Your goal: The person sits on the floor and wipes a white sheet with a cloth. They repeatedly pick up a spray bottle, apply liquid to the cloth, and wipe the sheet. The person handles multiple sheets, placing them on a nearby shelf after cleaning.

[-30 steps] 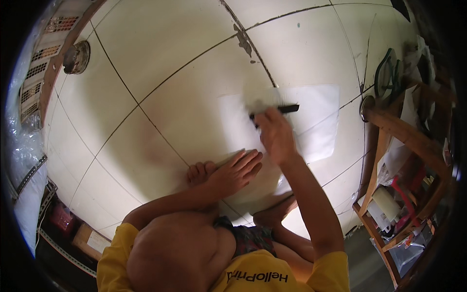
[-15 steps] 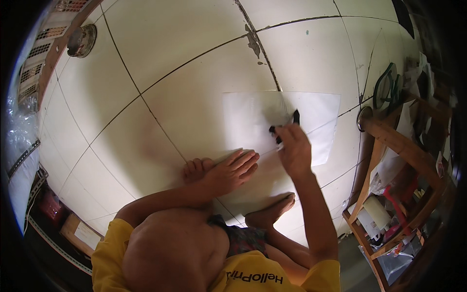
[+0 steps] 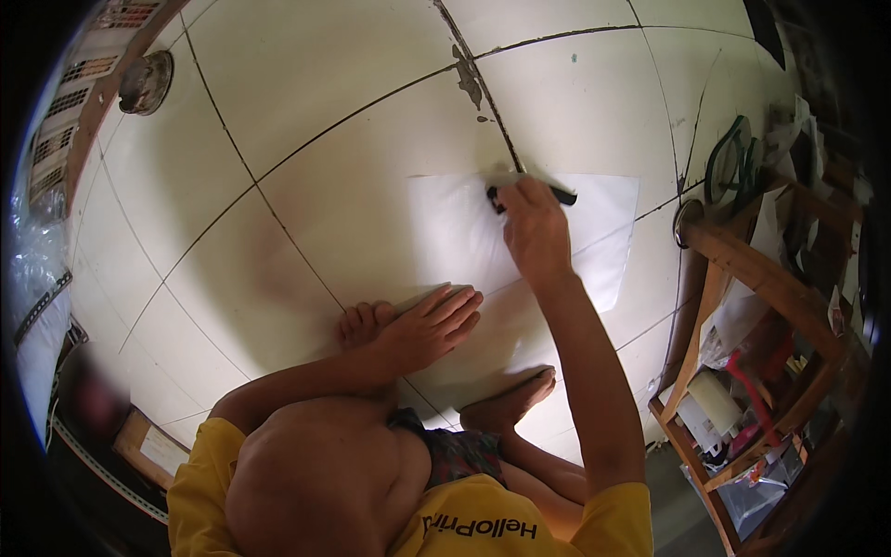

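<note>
A thin whitish, partly see-through sheet (image 3: 603, 246) lies flat on the tiled floor in front of me. My right hand (image 3: 538, 232) is closed around a black bar-shaped tool (image 3: 564, 196) over the sheet's upper middle. One dark end sticks out on each side of the fingers; the rest is hidden, so its exact kind cannot be made out. My left hand (image 3: 434, 325) rests palm down near the sheet's lower left corner, fingers stretched out and nothing in them. Toes of one bare foot (image 3: 362, 320) show beside it.
Pale floor tiles (image 3: 325, 186) with dark joints spread all around. A wooden frame (image 3: 770, 269) with papers and a white roll (image 3: 715, 404) stands at right. Green sandals (image 3: 733, 162) lie beyond it. A round rusty tin (image 3: 147, 82) sits far left, by a rack wrapped in plastic (image 3: 37, 241).
My right hand has moved up and slightly left across the sheet, and the black tool has turned to lie more sideways. My left hand stays flat in nearly the same place.
</note>
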Demonstrator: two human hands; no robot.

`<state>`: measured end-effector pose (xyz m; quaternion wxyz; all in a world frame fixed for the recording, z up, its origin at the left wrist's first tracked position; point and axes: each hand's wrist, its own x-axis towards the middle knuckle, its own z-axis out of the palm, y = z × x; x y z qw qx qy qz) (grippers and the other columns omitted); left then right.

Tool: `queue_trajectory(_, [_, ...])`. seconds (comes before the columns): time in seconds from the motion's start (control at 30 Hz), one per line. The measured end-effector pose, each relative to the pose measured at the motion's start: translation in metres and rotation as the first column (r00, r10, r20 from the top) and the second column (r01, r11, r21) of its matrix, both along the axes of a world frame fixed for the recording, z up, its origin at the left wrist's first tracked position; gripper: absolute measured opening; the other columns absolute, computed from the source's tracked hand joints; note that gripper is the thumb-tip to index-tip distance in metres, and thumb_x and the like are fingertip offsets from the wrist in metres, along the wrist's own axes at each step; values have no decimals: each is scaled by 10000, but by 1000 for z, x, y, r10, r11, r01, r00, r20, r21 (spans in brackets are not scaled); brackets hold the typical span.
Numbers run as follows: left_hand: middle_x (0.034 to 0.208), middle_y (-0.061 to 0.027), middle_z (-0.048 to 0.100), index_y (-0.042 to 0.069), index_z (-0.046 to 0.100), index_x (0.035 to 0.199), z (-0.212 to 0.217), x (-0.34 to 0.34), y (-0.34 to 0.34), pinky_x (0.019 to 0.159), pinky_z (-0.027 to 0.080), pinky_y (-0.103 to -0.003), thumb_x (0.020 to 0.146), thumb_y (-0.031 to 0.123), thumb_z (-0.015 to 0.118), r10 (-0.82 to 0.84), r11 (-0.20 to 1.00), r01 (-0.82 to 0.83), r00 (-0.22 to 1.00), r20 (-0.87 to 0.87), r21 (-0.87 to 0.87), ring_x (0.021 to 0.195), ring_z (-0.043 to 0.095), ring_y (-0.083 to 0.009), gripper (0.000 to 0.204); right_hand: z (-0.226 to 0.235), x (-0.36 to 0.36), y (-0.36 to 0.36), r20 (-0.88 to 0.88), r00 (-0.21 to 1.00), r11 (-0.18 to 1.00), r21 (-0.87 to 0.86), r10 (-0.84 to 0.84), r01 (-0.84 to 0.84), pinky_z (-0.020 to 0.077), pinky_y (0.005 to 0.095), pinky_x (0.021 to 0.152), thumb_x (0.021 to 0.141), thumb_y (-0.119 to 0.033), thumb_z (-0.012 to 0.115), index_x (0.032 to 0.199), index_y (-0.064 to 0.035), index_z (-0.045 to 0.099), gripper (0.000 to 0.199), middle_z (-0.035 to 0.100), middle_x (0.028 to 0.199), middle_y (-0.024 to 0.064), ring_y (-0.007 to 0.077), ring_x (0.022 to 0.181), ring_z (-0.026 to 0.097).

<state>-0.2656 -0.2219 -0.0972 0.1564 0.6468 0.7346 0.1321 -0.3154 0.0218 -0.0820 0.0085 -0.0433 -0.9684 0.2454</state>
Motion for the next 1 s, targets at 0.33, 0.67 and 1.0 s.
queue_trajectory(0.33, [1539,-109,453,85,592,1311,0,-1,-2,1242,223,-466,951,305,481,36,998,-38,998,48,43,1471,338,-270,436,24,22,-4,147,989,1000,-10,-5,7,520,439,727,685,114,627,970,-32,640,320,583,902,137,357,838,604])
queue_trajectory(0.67, [1540,-103,444,90,591,1323,0,-2,-1,1216,246,-493,940,374,546,2,1000,-2,1000,26,7,1462,338,-260,479,5,-4,1,33,997,998,2,65,-65,516,448,719,760,36,602,909,-40,636,171,573,869,124,342,832,603])
queue_trajectory(1.0, [1526,-116,450,93,599,1306,-2,0,-2,1214,263,-497,919,366,572,23,999,-24,999,29,44,1450,344,-275,474,37,-43,28,40,983,974,-134,-181,184,546,356,763,830,66,676,1000,-25,662,193,668,924,112,262,825,677])
